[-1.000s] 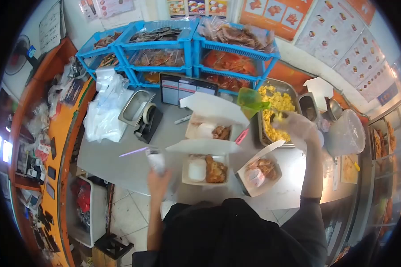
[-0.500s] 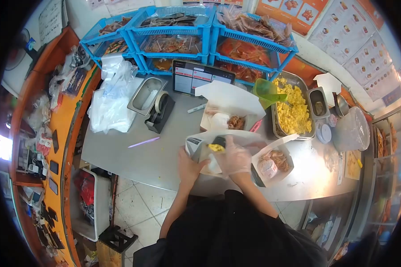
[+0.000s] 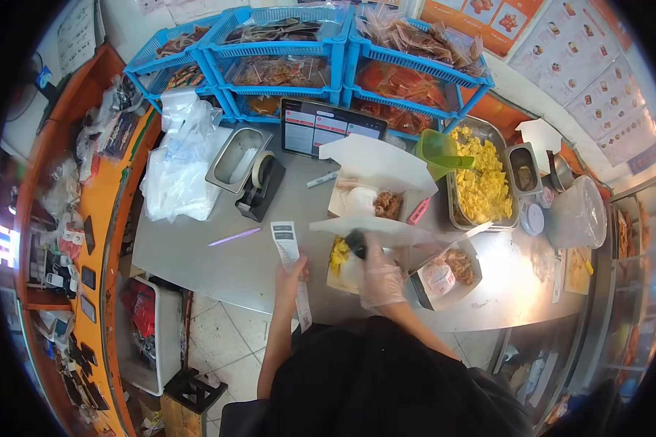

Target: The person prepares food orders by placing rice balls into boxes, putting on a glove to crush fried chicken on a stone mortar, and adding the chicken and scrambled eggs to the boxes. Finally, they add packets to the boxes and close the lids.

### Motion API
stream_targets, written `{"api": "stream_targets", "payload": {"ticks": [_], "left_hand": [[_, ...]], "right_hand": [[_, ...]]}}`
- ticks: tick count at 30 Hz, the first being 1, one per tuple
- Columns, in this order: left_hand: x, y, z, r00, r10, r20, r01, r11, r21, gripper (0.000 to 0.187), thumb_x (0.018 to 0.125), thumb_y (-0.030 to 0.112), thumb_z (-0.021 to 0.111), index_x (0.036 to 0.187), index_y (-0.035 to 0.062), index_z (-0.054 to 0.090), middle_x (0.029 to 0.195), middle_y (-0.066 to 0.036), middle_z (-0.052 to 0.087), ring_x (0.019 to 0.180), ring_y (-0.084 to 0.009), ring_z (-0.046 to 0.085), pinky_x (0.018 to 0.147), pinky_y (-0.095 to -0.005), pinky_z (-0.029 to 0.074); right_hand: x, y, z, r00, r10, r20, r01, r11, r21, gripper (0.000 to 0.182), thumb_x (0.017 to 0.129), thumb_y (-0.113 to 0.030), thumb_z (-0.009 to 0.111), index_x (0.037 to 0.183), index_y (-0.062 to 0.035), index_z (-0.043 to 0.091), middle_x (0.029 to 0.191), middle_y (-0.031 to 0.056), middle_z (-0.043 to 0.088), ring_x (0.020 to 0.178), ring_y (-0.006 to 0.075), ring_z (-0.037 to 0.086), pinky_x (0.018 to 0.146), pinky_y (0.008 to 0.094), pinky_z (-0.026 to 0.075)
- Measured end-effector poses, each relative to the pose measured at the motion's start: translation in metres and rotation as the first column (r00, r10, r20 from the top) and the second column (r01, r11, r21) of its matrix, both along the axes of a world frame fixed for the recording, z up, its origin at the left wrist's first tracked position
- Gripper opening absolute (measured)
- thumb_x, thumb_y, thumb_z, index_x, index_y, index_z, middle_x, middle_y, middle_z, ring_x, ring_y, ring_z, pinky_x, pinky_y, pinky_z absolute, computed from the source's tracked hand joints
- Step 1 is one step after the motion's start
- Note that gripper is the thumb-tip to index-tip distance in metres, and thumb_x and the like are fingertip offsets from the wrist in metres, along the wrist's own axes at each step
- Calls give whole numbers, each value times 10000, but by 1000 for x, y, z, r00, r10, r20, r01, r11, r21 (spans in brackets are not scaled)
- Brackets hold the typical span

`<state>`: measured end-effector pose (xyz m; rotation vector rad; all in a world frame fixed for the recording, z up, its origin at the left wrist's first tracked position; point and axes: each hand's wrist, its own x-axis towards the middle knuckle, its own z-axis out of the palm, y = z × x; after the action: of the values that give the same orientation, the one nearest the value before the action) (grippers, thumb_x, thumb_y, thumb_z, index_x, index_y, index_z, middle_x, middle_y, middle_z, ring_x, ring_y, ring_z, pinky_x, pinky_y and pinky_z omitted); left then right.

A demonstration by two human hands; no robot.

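Observation:
A long printed paper slip (image 3: 285, 244) is pinched in my left hand (image 3: 291, 274), left of the nearest food box. My right hand (image 3: 382, 280), in a clear plastic glove, grips a black utensil (image 3: 356, 243) over that box. Yellow scrambled egg (image 3: 339, 252) shows at the box's left side beside white rice; its raised lid (image 3: 372, 230) hides part of the inside. To the right stands an open box (image 3: 448, 275) with shredded meat and a white wrapped item. Behind is another open box (image 3: 372, 197) with rice and browned meat.
A metal tray of scrambled egg (image 3: 481, 182) holds a green scoop (image 3: 439, 154) at its left. Around the counter (image 3: 197, 262) are a tablet (image 3: 328, 127), plastic bags (image 3: 182, 164), a tape dispenser (image 3: 261, 191), a purple pen (image 3: 234, 237) and blue racks (image 3: 277, 51).
My left hand has left the near box and now holds the paper slip to its left. Egg now lies in the box, and the black utensil has tilted in my right hand.

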<state>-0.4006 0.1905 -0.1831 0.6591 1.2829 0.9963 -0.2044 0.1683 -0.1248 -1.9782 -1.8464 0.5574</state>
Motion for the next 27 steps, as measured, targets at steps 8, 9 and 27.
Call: {"api": "stream_targets", "payload": {"ticks": [8,9,27], "left_hand": [[-6,3,-5,973,119,197,-112,993,-44,393,889,233,631,1228,53,548,883,-7,606,720,-53,532,578,-211,439],[-11,3,-5,969,141,204,-139,990,-22,389,895,233,622,1233,58,541,875,-2,597,711,-52,530,577,-210,439],[3,-16,24,898,399,186,-393,917,-69,340,908,246,561,1212,100,518,909,10,494,729,-60,435,563,-197,380]], "right_hand": [[75,17,96,930,29,-366,-113,971,-212,441,853,-274,624,1204,-48,479,1039,234,600,965,380,602,813,436,471],[107,19,104,917,61,-394,-108,989,-98,440,852,-235,628,1217,-32,490,1000,210,612,908,352,618,803,405,476],[308,101,25,835,6,550,358,752,-553,408,893,-144,473,1292,-59,475,1167,182,613,1082,314,607,858,387,497]]}}
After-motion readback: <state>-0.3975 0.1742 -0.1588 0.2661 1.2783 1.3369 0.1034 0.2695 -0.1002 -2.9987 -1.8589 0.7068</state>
